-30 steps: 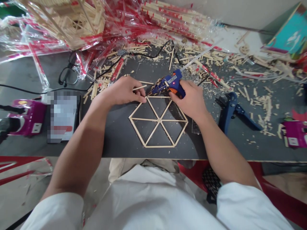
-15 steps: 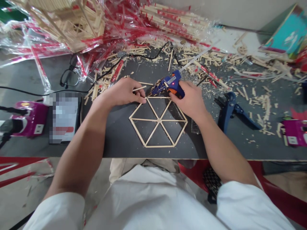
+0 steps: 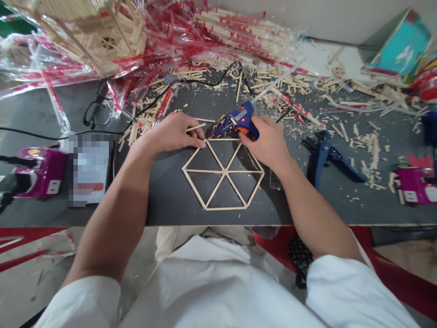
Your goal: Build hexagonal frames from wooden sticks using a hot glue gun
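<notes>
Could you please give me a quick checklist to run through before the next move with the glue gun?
1. Hot glue gun gripped in the right hand: ok.
2. Gun's red indicator light: lit, ok.
3. Glue at the nozzle: too small to see, cannot tell.
4. Wooden stick pinched in the left hand: ok.
5. Hexagon stick frame: flat on the bench, spokes meeting at the centre, ok.
6. Black cord: running through loose wood scraps, not ok.
</notes>
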Available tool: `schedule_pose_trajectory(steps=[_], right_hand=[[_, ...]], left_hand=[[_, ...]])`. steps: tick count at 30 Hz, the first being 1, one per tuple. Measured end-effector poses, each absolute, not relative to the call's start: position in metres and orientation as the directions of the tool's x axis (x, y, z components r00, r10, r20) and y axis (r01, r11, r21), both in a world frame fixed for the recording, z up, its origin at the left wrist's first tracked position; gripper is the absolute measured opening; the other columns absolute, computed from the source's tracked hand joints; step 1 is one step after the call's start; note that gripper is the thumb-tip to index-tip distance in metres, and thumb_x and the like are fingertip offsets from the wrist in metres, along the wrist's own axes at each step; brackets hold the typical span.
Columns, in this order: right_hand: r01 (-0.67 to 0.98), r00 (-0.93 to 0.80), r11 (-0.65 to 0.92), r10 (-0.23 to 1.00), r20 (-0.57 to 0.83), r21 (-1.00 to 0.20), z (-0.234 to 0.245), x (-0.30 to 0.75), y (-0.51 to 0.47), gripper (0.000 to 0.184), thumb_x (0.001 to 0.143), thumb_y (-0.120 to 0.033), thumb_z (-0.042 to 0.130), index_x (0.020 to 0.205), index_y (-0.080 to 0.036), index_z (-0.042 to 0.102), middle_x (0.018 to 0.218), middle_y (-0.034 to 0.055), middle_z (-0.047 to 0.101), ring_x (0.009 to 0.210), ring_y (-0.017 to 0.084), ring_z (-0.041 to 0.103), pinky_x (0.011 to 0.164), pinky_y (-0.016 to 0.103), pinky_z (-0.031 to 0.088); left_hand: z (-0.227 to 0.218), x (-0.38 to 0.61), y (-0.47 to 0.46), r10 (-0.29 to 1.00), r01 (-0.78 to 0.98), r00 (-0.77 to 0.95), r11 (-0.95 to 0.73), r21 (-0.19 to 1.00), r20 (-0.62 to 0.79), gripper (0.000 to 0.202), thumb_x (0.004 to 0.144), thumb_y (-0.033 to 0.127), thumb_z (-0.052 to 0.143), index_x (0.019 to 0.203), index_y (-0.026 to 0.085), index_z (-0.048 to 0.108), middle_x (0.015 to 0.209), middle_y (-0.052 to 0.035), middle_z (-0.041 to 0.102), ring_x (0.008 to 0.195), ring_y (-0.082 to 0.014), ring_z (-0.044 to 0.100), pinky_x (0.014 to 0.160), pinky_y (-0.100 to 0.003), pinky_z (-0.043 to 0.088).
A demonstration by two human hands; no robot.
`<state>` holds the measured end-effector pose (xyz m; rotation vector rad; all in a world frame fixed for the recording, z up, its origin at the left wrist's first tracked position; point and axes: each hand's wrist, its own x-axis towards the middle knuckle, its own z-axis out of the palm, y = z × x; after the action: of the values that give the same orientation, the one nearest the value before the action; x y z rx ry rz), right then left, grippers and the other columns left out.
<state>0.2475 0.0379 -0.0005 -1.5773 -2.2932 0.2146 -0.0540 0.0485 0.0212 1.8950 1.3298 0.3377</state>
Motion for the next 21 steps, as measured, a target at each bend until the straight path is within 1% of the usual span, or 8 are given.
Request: schedule_pose_trajectory(steps=[6, 11, 15, 18, 21], right_hand=[[0.872, -0.328, 0.380, 0.921, 0.209, -0.308, 0.0000, 0.2486, 0.0376, 0.023, 0.093, -0.033, 0.067, 0.114, -0.023, 0.068, 0.106, 0.0124, 0.073, 0.096, 0.034, 0.069, 0.088, 0.049, 0.058], [0.867, -0.331, 0.382, 0.921, 0.203, -0.321, -0.0020, 0.2488, 0.0381, 0.025, 0.094, -0.033, 0.066, 0.115, -0.019, 0.067, 0.106, 0.0139, 0.071, 0.093, 0.033, 0.069, 0.085, 0.048, 0.057], [0.861, -0.328, 0.385, 0.920, 0.215, -0.333, -0.0057, 0.2499, 0.0393, 0.025, 0.095, -0.036, 0.068, 0.114, -0.021, 0.066, 0.103, 0.0120, 0.070, 0.088, 0.031, 0.067, 0.083, 0.049, 0.057], [0.854, -0.322, 0.387, 0.918, 0.231, -0.346, -0.0048, 0.2512, 0.0396, 0.022, 0.095, -0.035, 0.070, 0.112, -0.022, 0.066, 0.102, 0.0109, 0.070, 0.091, 0.032, 0.068, 0.084, 0.048, 0.057], [0.855, -0.314, 0.379, 0.921, 0.230, -0.354, -0.0020, 0.2530, 0.0399, 0.021, 0.095, -0.036, 0.071, 0.109, -0.021, 0.065, 0.103, 0.0122, 0.071, 0.094, 0.034, 0.069, 0.085, 0.048, 0.057]], left_hand=[[0.0215, -0.0549, 0.0488, 0.877, 0.685, 0.425, -0.151, 0.712, -0.223, 0.033, 0.076, 0.053, 0.087, 0.091, 0.023, 0.085, 0.080, -0.0006, 0.078, 0.074, -0.0176, 0.069, 0.069, -0.029, 0.047], [0.0216, -0.0544, 0.0490, 0.876, 0.686, 0.424, -0.146, 0.712, -0.229, 0.035, 0.075, 0.054, 0.086, 0.091, 0.022, 0.085, 0.078, 0.0005, 0.078, 0.072, -0.0159, 0.068, 0.068, -0.028, 0.046], [0.0229, -0.0545, 0.0487, 0.874, 0.688, 0.424, -0.140, 0.712, -0.237, 0.036, 0.075, 0.053, 0.087, 0.092, 0.022, 0.085, 0.079, 0.0007, 0.078, 0.073, -0.0151, 0.068, 0.069, -0.027, 0.045], [0.0231, -0.0547, 0.0490, 0.873, 0.688, 0.422, -0.132, 0.714, -0.246, 0.035, 0.075, 0.052, 0.087, 0.093, 0.022, 0.086, 0.080, 0.0008, 0.078, 0.074, -0.0153, 0.068, 0.069, -0.027, 0.045], [0.0226, -0.0547, 0.0492, 0.872, 0.686, 0.422, -0.129, 0.716, -0.248, 0.035, 0.075, 0.052, 0.087, 0.092, 0.022, 0.085, 0.079, 0.0007, 0.078, 0.074, -0.0157, 0.068, 0.070, -0.027, 0.045]])
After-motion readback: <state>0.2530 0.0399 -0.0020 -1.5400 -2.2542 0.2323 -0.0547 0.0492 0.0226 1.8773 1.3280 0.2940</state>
